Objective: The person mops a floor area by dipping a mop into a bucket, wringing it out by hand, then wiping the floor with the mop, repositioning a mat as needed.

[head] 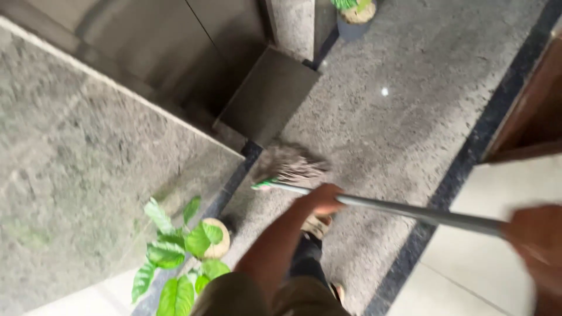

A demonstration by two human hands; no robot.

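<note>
You sweep a speckled granite floor [410,105], left hand [324,199] wrapped low around the broom's metal handle [410,210] for control, right hand [535,237] clamped near its top; the bristles [290,164] press beside a wall corner, near a potted plant [181,251].

We stand in what looks like a building lobby or entrance hall: polished speckled grey granite floor [410,99] with dark border strips [462,164], stone-clad wall [76,164], potted green leafy plants [175,257].

Both hands, left [323,199] and right [535,234], around a broom's metal handle [410,210] over speckled granite floor [410,105].
</note>
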